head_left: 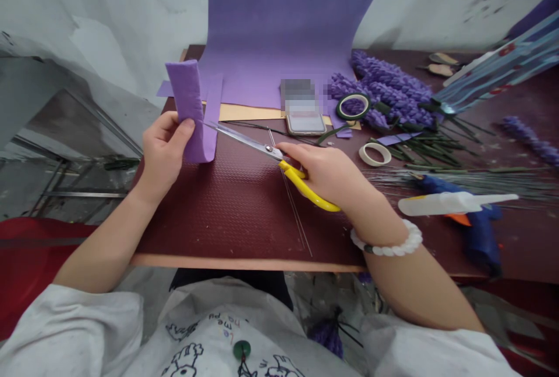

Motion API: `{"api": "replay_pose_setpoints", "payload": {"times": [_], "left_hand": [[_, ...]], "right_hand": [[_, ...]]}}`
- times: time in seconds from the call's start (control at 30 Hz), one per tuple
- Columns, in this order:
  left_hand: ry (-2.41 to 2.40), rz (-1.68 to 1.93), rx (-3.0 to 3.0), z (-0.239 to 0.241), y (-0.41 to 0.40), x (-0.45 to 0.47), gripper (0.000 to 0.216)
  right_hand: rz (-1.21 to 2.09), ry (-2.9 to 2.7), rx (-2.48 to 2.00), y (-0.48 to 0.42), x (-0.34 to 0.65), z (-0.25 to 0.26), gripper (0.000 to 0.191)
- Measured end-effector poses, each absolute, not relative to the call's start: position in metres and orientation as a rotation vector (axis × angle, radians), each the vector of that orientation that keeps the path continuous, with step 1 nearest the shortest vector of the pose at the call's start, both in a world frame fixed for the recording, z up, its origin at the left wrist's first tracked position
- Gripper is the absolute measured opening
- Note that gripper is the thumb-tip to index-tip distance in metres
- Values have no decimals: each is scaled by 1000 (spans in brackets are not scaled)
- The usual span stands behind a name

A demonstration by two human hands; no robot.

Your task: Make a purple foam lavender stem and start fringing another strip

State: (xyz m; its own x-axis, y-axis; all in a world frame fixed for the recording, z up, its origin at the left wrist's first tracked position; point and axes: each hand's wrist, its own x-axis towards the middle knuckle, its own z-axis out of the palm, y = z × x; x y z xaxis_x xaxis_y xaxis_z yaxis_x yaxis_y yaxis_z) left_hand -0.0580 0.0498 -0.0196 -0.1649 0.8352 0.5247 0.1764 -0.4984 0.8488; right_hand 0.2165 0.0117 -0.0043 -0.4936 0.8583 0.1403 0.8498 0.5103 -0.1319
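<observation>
Pinched between the thumb and fingers of my left hand (166,147) is a folded strip of purple paper (186,89), held upright above the table with a loop hanging below. My right hand (325,170) grips yellow-handled scissors (312,191) by their handles. The blades point left, nearly closed, and their tips reach the strip's right edge beside my left thumb. Whether the tips cut into the paper cannot be made out. Behind the strip, a large purple sheet (279,34) lies on the table and leans up the wall.
A phone (305,124), green tape roll (353,107) and white tape roll (374,155) lie beyond my right hand. Purple flower stalks (393,86) are heaped at the right. Nearer are thin wires (458,179), a glue bottle (441,203) and a blue glue gun (480,243).
</observation>
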Motion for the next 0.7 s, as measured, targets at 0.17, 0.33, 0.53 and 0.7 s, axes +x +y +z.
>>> {"api": "replay_pose_setpoints", "payload": {"times": [0.17,0.33,0.53,0.7], "left_hand": [[1158,1678,1590,-20,50,-58,18],[1162,1649,1622,-21,49,-57,17],[1152,1634,1646,-22,49,-57,17],[1132,1643,1632,-21,49,-56,17]], "right_hand": [[98,-2567,-1439,11,216,-4,40],[90,-2558,-1432,11,216,-5,39],[111,-2577,-1424,13,217,-6,39],[122,-2576,-1423,13,217,-5,40]]}}
